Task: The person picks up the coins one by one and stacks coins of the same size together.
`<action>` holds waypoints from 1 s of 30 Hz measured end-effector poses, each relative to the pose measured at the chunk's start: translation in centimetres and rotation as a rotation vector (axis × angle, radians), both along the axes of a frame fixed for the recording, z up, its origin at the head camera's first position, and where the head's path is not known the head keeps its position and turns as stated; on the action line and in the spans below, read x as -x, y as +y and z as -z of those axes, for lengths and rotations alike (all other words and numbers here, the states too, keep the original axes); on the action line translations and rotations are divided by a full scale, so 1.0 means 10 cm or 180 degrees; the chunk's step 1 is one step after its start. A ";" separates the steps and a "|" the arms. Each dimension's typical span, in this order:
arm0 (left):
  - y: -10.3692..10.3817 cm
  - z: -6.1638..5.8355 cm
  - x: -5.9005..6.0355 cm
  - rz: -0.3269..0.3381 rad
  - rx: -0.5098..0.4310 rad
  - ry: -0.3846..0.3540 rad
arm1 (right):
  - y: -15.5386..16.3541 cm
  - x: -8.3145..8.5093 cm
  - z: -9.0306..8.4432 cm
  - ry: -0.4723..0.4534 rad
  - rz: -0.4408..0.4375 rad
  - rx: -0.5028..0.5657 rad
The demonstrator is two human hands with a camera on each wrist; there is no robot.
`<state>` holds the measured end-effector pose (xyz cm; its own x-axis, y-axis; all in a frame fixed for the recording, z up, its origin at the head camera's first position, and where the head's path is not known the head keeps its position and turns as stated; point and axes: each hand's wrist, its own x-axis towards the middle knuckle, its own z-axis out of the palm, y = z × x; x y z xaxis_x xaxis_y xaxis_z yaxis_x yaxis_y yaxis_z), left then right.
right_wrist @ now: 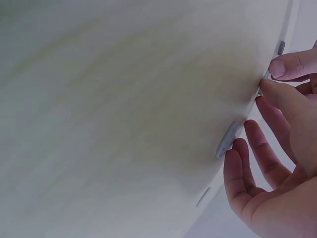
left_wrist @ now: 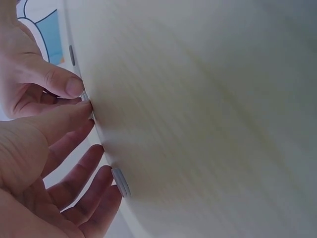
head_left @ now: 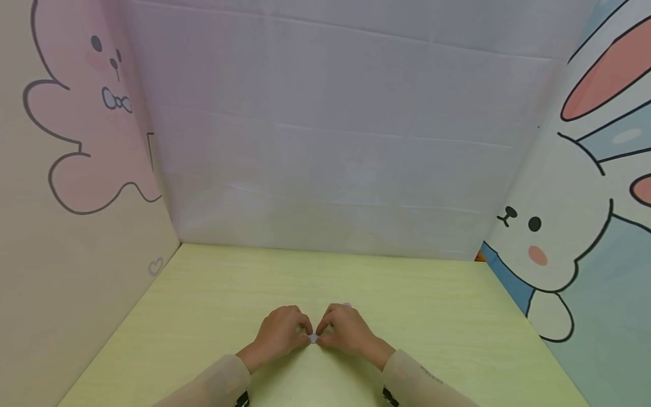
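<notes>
Two hands meet at the middle of the table (head_left: pixel 203 294), nearer its front edge than its back one. The left hand (head_left: pixel 281 333) & right hand (head_left: pixel 344 330) have fingertips together, both pinching one small white disc (head_left: pixel 313 338) that lies on the tabletop between them; thumb and forefinger of each curl onto it, other fingers loosely bent. A second small pale disc (head_left: pixel 347 305) sits on the table just beyond the right hand's knuckles, close to it.

Open room: wide bare tabletop to the left, right & toward the back edge; hands are well apart from both side edges & from the back corners.

Surface is pale yellow-green w/ faint wood grain. 3 walls close it in: a plain white creased back panel (head_left: pixel 335 130), a left panel (head_left: pixel 76 169) w/ a pink cartoon animal, a right panel (head_left: pixel 585 226) w/ a white rabbit on blue.

Hard to make out: the pinched disc is mostly covered by fingertips. Wrist views are blurred; the left wrist view shows a grey disc (left_wrist: pixel 120 182) edge-on by the fingers, the right wrist view a similar one (right_wrist: pixel 226 139); cannot tell which disc each is. Both beige sleeves (head_left: pixel 213 384) are cut off at the bottom of the head view.
</notes>
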<state>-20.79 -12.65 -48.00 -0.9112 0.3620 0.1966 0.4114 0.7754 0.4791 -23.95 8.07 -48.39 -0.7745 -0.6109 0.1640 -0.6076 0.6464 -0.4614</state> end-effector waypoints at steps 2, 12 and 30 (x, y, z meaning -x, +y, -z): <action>0.01 0.01 0.00 -0.0002 0.0001 0.0003 | 0.00 0.00 0.00 -0.0004 0.0004 0.0007; 0.02 0.04 -0.02 0.0004 -0.0009 0.0063 | 0.00 -0.01 0.02 -0.0018 0.0004 -0.0023; 0.04 -0.09 -0.03 0.0006 0.0141 0.0078 | 0.09 0.00 -0.11 -0.0065 -0.0134 -0.0023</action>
<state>-20.53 -12.27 -47.09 -0.9057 0.3725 0.2027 0.4240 0.7948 0.4342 -23.94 9.00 -47.34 -0.7512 -0.6442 0.1439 -0.6250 0.6238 -0.4693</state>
